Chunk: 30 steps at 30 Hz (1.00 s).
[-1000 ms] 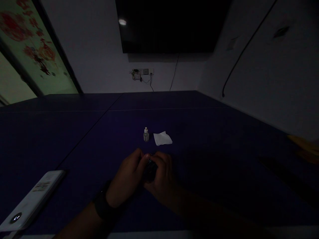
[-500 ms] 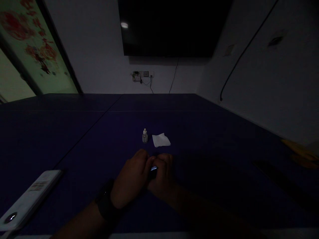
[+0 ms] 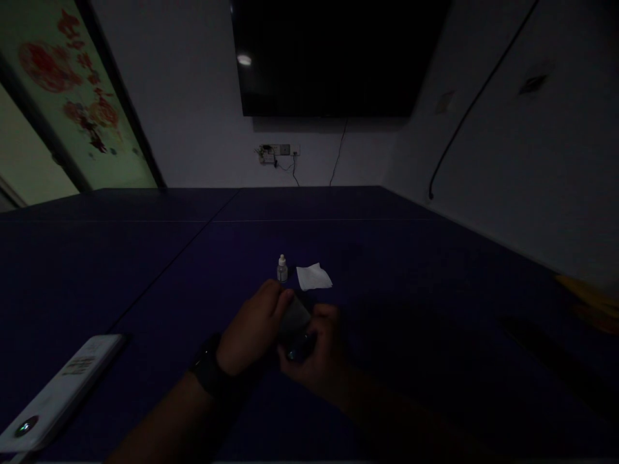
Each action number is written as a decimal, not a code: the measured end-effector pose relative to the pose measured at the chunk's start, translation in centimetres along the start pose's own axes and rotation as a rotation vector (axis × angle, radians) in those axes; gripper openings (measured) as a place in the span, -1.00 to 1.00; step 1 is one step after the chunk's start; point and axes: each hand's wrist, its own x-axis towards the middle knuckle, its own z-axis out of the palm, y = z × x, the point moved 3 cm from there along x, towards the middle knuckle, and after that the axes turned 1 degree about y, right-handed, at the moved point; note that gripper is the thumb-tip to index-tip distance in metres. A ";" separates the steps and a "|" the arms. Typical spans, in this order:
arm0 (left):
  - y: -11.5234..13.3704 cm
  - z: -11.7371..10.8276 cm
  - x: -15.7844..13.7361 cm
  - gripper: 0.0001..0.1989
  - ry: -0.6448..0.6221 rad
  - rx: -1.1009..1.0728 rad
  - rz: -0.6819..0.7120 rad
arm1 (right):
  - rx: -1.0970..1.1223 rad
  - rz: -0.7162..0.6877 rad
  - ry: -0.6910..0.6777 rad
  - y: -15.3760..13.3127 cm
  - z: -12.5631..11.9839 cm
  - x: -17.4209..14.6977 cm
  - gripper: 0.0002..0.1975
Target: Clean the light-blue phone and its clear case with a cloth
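Note:
My left hand (image 3: 252, 330), with a dark watch on its wrist, is closed on a flat dark grey piece (image 3: 294, 314) that looks like a cloth or a lid; the dimness hides which. Close by on the right, my right hand (image 3: 319, 353) curls its fingers and thumb round a small glossy dark object (image 3: 300, 347). The grey piece lies right above the glossy object, and I cannot tell whether they are joined. Just beyond the hands stand a small clear dropper bottle (image 3: 282, 269) with a white cap and, beside it, a white square of tissue or cloth (image 3: 314, 277).
A white oblong device (image 3: 62, 390) with a round shiny lens lies on the dark blue table (image 3: 193, 283) at left. Something yellow (image 3: 590, 299) lies at the far right edge. A large dark screen (image 3: 333, 58) hangs on the wall, with sockets and cables (image 3: 278, 153) below.
My hands have drawn slightly apart, uncovering the grey piece between them. My right hand's glossy object has come lower and shows more. The view has tilted up a little.

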 end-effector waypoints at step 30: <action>-3.2 -2.2 1.6 -0.68 -0.163 -1.268 -0.530 | 1.130 1.371 0.048 7.4 1.1 2.7 -0.61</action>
